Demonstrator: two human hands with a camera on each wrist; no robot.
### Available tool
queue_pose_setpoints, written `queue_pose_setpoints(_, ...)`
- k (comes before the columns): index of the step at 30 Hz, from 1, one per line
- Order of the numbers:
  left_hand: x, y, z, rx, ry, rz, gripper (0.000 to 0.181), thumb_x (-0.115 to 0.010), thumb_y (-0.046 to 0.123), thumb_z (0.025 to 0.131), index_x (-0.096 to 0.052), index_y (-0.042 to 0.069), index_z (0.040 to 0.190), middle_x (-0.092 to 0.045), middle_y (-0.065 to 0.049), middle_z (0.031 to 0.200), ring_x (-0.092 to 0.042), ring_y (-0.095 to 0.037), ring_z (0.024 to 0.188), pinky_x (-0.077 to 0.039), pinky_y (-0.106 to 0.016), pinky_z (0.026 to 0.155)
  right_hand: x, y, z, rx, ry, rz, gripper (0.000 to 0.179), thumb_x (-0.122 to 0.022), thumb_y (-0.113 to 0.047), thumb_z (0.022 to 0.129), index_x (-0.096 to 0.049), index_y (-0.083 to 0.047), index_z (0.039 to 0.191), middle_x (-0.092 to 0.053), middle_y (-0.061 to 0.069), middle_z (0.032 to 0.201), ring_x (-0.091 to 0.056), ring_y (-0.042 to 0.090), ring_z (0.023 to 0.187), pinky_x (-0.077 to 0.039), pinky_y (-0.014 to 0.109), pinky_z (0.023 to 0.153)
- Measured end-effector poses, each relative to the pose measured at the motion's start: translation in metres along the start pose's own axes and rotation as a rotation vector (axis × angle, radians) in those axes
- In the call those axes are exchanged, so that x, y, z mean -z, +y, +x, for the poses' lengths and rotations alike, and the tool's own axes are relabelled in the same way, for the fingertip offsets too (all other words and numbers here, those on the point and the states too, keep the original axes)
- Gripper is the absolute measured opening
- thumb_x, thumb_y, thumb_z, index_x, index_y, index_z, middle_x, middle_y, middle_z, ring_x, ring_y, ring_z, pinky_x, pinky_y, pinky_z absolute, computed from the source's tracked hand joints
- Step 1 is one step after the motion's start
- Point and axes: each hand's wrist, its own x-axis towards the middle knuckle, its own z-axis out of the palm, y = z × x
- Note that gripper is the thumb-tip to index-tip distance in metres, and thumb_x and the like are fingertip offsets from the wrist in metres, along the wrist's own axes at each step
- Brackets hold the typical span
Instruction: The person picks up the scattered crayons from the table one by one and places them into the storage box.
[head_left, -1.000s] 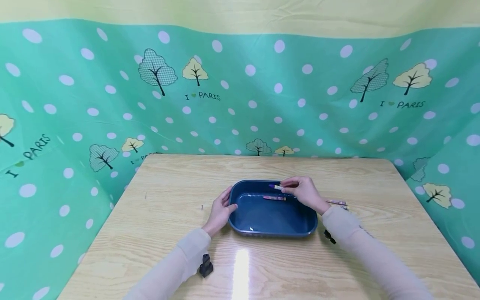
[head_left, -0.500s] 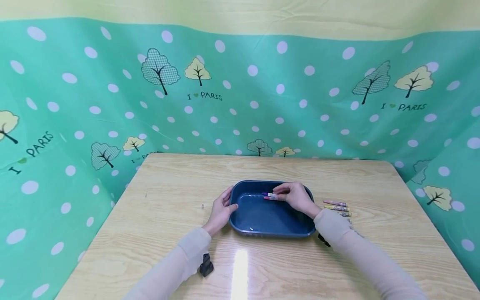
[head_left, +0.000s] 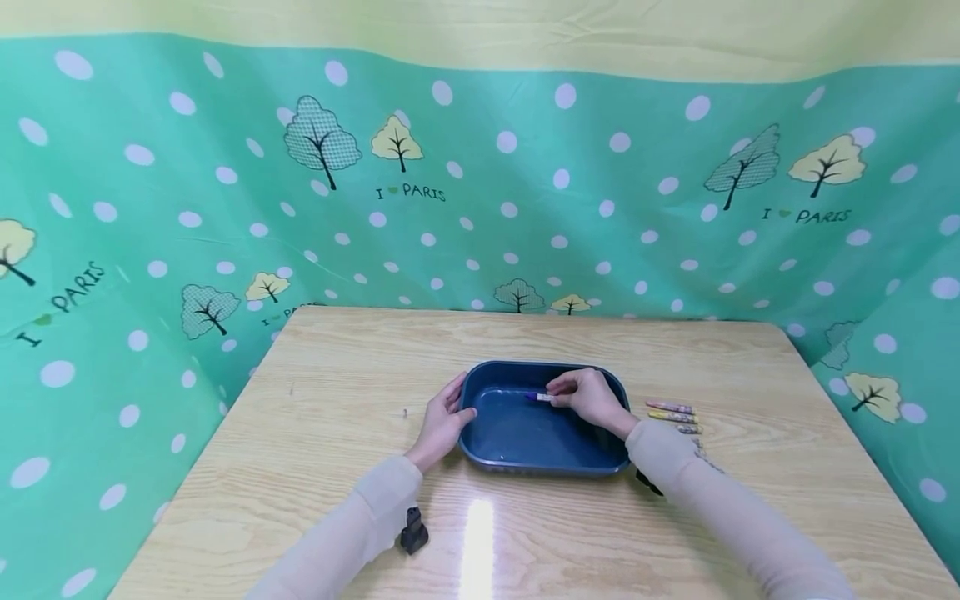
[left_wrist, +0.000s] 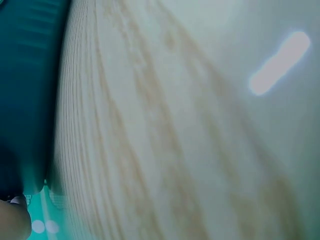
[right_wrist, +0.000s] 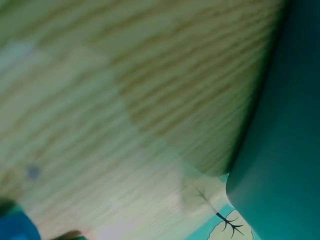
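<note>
A dark blue basin [head_left: 517, 429] with rounded corners sits on the wooden table. My left hand [head_left: 441, 423] grips its left rim, thumb inside and fingers along the outer wall. Inside the basin, my right hand [head_left: 588, 397] pinches a purple crayon [head_left: 538, 397] with a pale wrapper, its coloured tip pointing left, low over the floor. The pink crayon seen earlier in the basin is hidden behind it. The left wrist view shows the basin's outer wall [left_wrist: 30, 100] and a bit of finger [left_wrist: 14, 220]; the right wrist view shows the basin's wall [right_wrist: 285, 150] at right.
Right of the basin lie a pink crayon [head_left: 671, 407], a yellow crayon [head_left: 672, 417] and several others in a row, partly covered by the right sleeve [head_left: 712, 479]. A patterned green curtain [head_left: 480, 183] hangs behind the table [head_left: 360, 350].
My right hand has lowered the purple crayon from near the back rim down into the basin, over where the pink crayon lay. The left hand keeps its place on the rim.
</note>
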Motion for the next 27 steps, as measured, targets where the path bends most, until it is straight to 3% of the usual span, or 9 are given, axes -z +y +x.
queue_pose_setpoints(4, -0.002, -0.006, 0.003, 0.000, 0.010, 0.010, 0.062, -0.053, -0.005, 0.083, -0.034, 0.005, 0.141, -0.036, -0.023, 0.142, -0.036, -0.035, 0.130, -0.034, -0.043, 0.107, 0.000, 0.000, -0.001, -0.002, -0.014, -0.004, 0.018, -0.069, -0.003, 0.078, -0.072, -0.006, 0.095, -0.071, 0.006, 0.088, -0.065, 0.014, 0.079, -0.057, 0.028, 0.070)
queue_pose_setpoints(11, -0.002, -0.002, 0.003, 0.003, 0.010, 0.014, 0.061, -0.053, -0.005, 0.083, -0.034, 0.006, 0.141, -0.036, -0.021, 0.143, -0.036, -0.034, 0.131, -0.033, -0.042, 0.107, 0.001, 0.000, -0.001, 0.021, -0.015, -0.009, 0.023, -0.064, 0.002, 0.080, -0.069, -0.004, 0.102, -0.070, 0.009, 0.095, -0.066, 0.017, 0.085, -0.058, 0.029, 0.071)
queue_pose_setpoints(17, -0.003, -0.007, 0.005, 0.002, 0.010, 0.008, 0.063, -0.054, -0.004, 0.083, -0.034, 0.006, 0.141, -0.035, -0.022, 0.143, -0.036, -0.034, 0.131, -0.033, -0.043, 0.107, 0.003, -0.001, -0.002, 0.015, -0.027, 0.013, 0.028, -0.064, -0.003, 0.082, -0.066, -0.003, 0.110, -0.069, 0.010, 0.102, -0.065, 0.021, 0.093, -0.057, 0.031, 0.076)
queue_pose_setpoints(27, -0.001, 0.018, -0.006, 0.026, -0.010, 0.000, 0.062, -0.052, -0.008, 0.082, -0.032, -0.001, 0.140, -0.034, -0.026, 0.142, -0.034, -0.038, 0.131, -0.033, -0.044, 0.107, 0.003, 0.000, -0.001, -0.009, -0.047, 0.079, 0.031, -0.064, -0.008, 0.084, -0.063, -0.003, 0.114, -0.066, 0.012, 0.109, -0.063, 0.023, 0.099, -0.057, 0.031, 0.077)
